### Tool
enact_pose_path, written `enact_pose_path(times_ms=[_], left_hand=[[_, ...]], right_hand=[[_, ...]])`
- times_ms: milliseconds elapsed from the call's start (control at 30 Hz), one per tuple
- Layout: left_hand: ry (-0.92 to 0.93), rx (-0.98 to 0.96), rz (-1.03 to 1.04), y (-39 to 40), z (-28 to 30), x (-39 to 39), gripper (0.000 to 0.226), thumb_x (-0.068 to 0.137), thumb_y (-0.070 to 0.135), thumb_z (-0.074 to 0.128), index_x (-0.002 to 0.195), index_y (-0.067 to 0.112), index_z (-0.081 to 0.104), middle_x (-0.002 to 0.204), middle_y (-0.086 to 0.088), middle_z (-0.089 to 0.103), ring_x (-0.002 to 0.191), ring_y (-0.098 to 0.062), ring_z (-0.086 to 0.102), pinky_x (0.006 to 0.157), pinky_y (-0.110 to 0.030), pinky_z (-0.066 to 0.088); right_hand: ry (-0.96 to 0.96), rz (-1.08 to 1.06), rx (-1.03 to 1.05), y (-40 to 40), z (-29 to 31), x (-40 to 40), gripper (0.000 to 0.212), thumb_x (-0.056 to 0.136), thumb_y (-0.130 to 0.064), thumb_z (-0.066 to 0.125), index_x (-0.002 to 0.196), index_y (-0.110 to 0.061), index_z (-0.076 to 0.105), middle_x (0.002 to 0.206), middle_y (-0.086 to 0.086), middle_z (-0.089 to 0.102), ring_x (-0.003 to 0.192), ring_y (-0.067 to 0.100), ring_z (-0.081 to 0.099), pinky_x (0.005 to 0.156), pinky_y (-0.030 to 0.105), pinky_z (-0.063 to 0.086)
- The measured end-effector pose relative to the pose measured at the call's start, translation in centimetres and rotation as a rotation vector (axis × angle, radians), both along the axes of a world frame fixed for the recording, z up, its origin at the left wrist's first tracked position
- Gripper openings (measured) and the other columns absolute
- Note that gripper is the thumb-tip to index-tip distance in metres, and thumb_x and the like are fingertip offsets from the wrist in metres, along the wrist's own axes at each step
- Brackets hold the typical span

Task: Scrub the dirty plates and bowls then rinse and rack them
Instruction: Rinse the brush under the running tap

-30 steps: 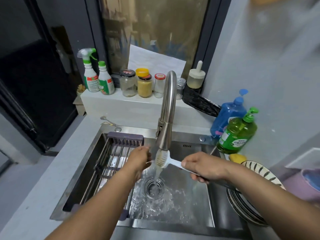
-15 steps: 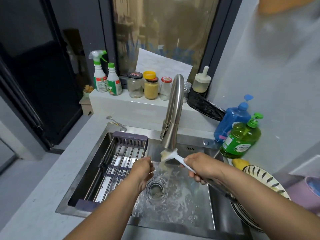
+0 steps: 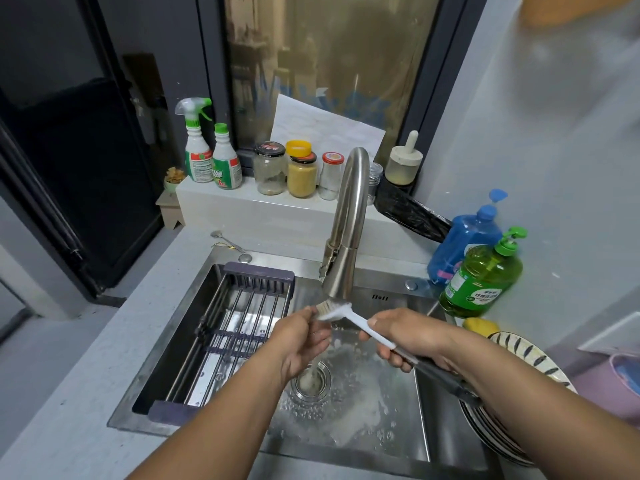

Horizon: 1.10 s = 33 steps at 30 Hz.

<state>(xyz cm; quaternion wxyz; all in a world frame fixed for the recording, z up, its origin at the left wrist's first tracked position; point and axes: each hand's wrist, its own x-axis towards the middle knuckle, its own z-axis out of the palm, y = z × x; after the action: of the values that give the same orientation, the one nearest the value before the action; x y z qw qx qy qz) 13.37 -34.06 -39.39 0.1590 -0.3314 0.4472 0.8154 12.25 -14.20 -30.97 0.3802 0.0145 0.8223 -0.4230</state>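
The right hand (image 3: 405, 336) is curled round the long white-and-grey plastic dish brush (image 3: 367, 327), whose bristle head sits right under the spout of the curved brushed-steel faucet (image 3: 346, 223). The left hand (image 3: 301, 341) has its fingers bent up against the bristles, apparently working them in the running water; whether it pinches them I cannot tell.

The risk I see is splash: bristles this close under the faucet may throw water over the tabletop (image 3: 114, 344) and the bottles right of the faucet. A wet handle could also turn in the grip, and its dark end, hanging just over the plates, could knock them.

The stack of striped ceramic plates (image 3: 526, 355), the things to be scrubbed, leans at the right edge of the stainless-steel sink (image 3: 384, 417), right of and nearer than the faucet, partly hidden by the right forearm. No bowls are visible.

Left of the faucet a purple-ended wire drying rack (image 3: 235, 327) spans the sink. Right of the faucet stand a green pump bottle of dish soap (image 3: 481, 275) and a blue pump bottle (image 3: 464, 240), close enough to crowd a lifted plate. Behind the faucet jars line a white ledge (image 3: 249, 209).
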Motion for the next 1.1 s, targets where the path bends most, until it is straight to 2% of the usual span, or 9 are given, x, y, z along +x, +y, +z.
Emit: enact_pose_path(times_ms=[133, 233, 400, 533, 633, 833, 900, 1000, 1100], left_hand=[[0.008, 0.216, 0.03, -0.1, 0.4, 0.2, 0.033, 0.109, 0.026, 0.044, 0.119, -0.002, 0.06, 0.106, -0.028, 0.074, 0.084, -0.031, 0.075, 0.064, -0.04, 0.065], [0.026, 0.238, 0.039, -0.1, 0.7, 0.2, 0.032, 0.109, 0.023, 0.044, 0.12, -0.003, 0.06, 0.114, -0.03, 0.071, 0.091, -0.033, 0.073, 0.072, -0.042, 0.064], [0.022, 0.154, 0.004, 0.3, 0.4, 0.3, 0.025, 0.104, 0.012, 0.055, 0.122, -0.003, 0.063, 0.103, -0.022, 0.076, 0.083, -0.024, 0.075, 0.07, -0.034, 0.065], [0.059, 0.137, 0.004, 0.4, 0.2, 1.1, 0.024, 0.096, 0.004, 0.065, 0.119, -0.001, 0.067, 0.098, -0.019, 0.078, 0.087, -0.022, 0.074, 0.083, -0.039, 0.061], [0.084, 0.147, 0.042, 0.4, 0.5, 1.4, 0.028, 0.09, 0.0, 0.069, 0.118, -0.001, 0.068, 0.103, -0.018, 0.078, 0.092, -0.025, 0.074, 0.083, -0.036, 0.063], [0.151, 0.114, 0.097, 0.2, 1.1, 2.2, 0.05, 0.084, -0.005, 0.075, 0.131, 0.004, 0.059, 0.12, -0.018, 0.071, 0.102, -0.025, 0.069, 0.084, -0.032, 0.058], [0.167, 0.124, 0.087, 0.3, 1.2, 2.3, 0.055, 0.083, -0.009, 0.075, 0.133, 0.004, 0.058, 0.121, -0.019, 0.071, 0.098, -0.024, 0.073, 0.081, -0.032, 0.059], [0.176, 0.12, 0.066, 0.6, 1.2, 2.3, 0.056, 0.083, -0.012, 0.073, 0.136, 0.002, 0.057, 0.121, -0.019, 0.071, 0.1, -0.027, 0.074, 0.09, -0.035, 0.06], [0.18, 0.125, 0.061, 0.6, 1.5, 2.4, 0.053, 0.085, -0.012, 0.071, 0.135, 0.001, 0.058, 0.12, -0.019, 0.072, 0.1, -0.024, 0.073, 0.084, -0.031, 0.061]], right_hand=[[0.006, 0.007, 0.049, 0.4, -0.8, -0.1, 0.03, 0.106, -0.024, 0.038, 0.109, -0.01, 0.064, 0.069, 0.003, 0.059, 0.051, 0.012, 0.05, 0.046, 0.025, 0.04], [0.011, -0.087, 0.078, 0.4, -1.7, -0.2, 0.032, 0.105, -0.024, 0.036, 0.107, -0.009, 0.064, 0.072, 0.006, 0.057, 0.05, 0.013, 0.048, 0.045, 0.024, 0.038], [-0.004, -0.11, 0.034, 0.2, -2.8, 0.3, 0.048, 0.101, -0.055, 0.046, 0.109, -0.012, 0.064, 0.077, 0.005, 0.053, 0.049, 0.013, 0.046, 0.042, 0.023, 0.037], [0.14, -0.014, 0.076, 0.8, -4.6, 0.6, 0.031, 0.102, -0.044, 0.054, 0.09, -0.016, 0.059, 0.072, 0.004, 0.052, 0.049, 0.01, 0.047, 0.044, 0.021, 0.037], [0.135, 0.002, 0.053, 1.0, -5.6, 0.3, 0.022, 0.104, -0.036, 0.053, 0.086, -0.024, 0.059, 0.071, 0.002, 0.056, 0.055, 0.012, 0.053, 0.051, 0.021, 0.042], [0.135, 0.102, 0.091, 0.1, -6.4, 0.0, 0.019, 0.104, -0.034, 0.052, 0.108, -0.021, 0.067, 0.085, 0.001, 0.067, 0.077, 0.013, 0.061, 0.079, 0.033, 0.054], [0.187, 0.162, 0.2, -0.2, -6.5, 0.0, 0.019, 0.104, -0.034, 0.052, 0.098, -0.021, 0.066, 0.089, 0.0, 0.068, 0.076, 0.014, 0.058, 0.072, 0.031, 0.048], [0.204, 0.15, 0.212, -0.8, -6.7, 0.2, 0.021, 0.104, -0.024, 0.049, 0.087, -0.024, 0.062, 0.087, -0.001, 0.065, 0.071, 0.013, 0.054, 0.066, 0.026, 0.045], [0.118, 0.098, 0.157, -1.5, -6.9, 0.5, 0.019, 0.107, -0.019, 0.044, 0.102, -0.024, 0.061, 0.091, 0.0, 0.064, 0.07, 0.011, 0.054, 0.054, 0.019, 0.043]])
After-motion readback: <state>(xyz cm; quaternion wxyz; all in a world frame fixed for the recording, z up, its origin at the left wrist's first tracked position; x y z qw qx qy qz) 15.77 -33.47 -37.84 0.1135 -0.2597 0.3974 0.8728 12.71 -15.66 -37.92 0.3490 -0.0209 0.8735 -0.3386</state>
